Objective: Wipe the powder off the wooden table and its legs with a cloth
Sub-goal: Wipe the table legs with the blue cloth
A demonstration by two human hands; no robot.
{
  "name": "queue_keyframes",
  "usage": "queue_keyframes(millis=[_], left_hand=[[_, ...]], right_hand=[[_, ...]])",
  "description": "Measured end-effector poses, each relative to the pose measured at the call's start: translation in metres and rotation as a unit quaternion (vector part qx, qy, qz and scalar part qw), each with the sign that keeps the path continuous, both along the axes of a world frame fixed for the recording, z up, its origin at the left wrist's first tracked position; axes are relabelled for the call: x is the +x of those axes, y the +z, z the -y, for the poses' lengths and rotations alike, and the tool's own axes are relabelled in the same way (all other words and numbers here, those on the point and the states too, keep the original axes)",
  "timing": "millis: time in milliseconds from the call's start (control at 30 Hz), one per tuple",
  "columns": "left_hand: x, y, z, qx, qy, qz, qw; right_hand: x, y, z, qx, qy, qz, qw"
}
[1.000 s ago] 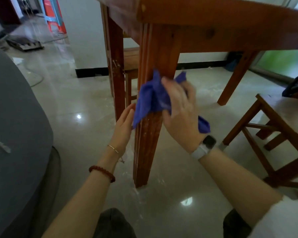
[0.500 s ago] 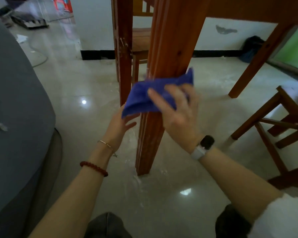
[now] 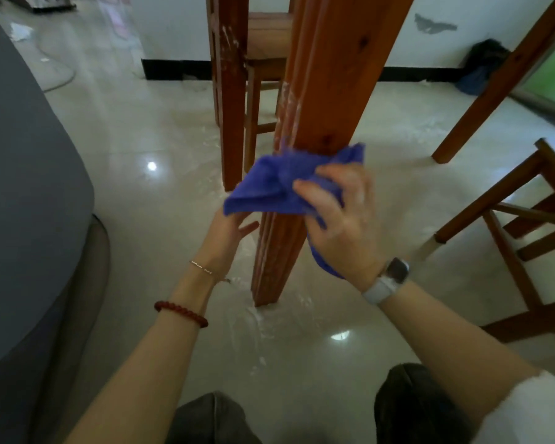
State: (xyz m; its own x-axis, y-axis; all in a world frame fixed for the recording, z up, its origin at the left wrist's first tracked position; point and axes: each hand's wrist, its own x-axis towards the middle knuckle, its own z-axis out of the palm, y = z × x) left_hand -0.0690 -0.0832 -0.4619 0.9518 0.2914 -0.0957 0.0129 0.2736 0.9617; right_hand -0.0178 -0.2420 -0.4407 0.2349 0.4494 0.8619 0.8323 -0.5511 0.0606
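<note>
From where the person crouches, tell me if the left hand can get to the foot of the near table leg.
Probably yes. The left hand hangs open just left of the near table leg, under the blue cloth that the right hand grips. Only bare floor lies between it and the leg's foot.

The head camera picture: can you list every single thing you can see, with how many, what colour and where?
soft blue cloth: one, blue, wrapped round the near leg.
near reddish-brown wooden table leg: one, middle, white powder streaks on its left edge.
other wooden table legs: two, reddish-brown, behind left and far right.
wooden stool: one, brown, right.
wooden chair: one, brown, behind the legs.
white powder: scattered, on the glossy floor round the leg's foot.
dark bag: one, by the far wall.
left hand: fingers under the cloth's left end.
right hand: grips the cloth.
</note>
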Motion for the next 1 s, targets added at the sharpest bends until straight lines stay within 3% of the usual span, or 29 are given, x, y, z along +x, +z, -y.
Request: queue_keyframes(millis=[67,133,200,333,467,567,700,833,867,933,1000], left_hand=[[-0.006,-0.015,-0.010,0.036,-0.005,-0.017,0.999],[-0.017,-0.033,-0.019,0.050,-0.001,-0.054,0.997],[-0.031,-0.057,-0.025,0.081,0.024,-0.085,0.993],[-0.052,-0.092,-0.025,0.151,0.021,-0.120,0.981],[-0.059,-0.103,0.004,0.200,-0.074,-0.132,0.968],[-0.058,-0.113,0.024,0.280,-0.102,-0.069,0.952],[-0.048,-0.124,0.046,0.366,-0.166,-0.059,0.914],[-0.043,-0.137,0.062,0.417,-0.131,-0.089,0.895],[-0.042,-0.137,0.065,0.412,-0.108,-0.102,0.899],[-0.041,-0.135,0.071,0.368,-0.058,-0.144,0.917],[-0.038,-0.132,0.078,0.248,0.022,-0.196,0.948]], right_hand=[[-0.003,-0.059,-0.004,-0.181,0.005,-0.023,0.983],[-0.003,-0.114,0.005,-0.424,0.034,-0.169,0.889],[-0.004,-0.145,0.017,-0.520,0.002,-0.319,0.792],[-0.007,-0.159,0.021,-0.406,-0.019,-0.468,0.785],[-0.015,-0.137,0.013,-0.214,0.007,-0.653,0.727],[-0.014,-0.131,0.013,-0.094,-0.016,-0.728,0.678],[-0.013,-0.142,0.028,0.076,0.002,-0.842,0.534],[-0.013,-0.147,0.049,0.252,0.141,-0.904,0.317],[-0.013,-0.147,0.054,0.267,0.180,-0.904,0.282],[-0.012,-0.146,0.061,0.258,0.220,-0.898,0.282],[-0.014,-0.150,0.067,0.210,0.238,-0.885,0.341]])
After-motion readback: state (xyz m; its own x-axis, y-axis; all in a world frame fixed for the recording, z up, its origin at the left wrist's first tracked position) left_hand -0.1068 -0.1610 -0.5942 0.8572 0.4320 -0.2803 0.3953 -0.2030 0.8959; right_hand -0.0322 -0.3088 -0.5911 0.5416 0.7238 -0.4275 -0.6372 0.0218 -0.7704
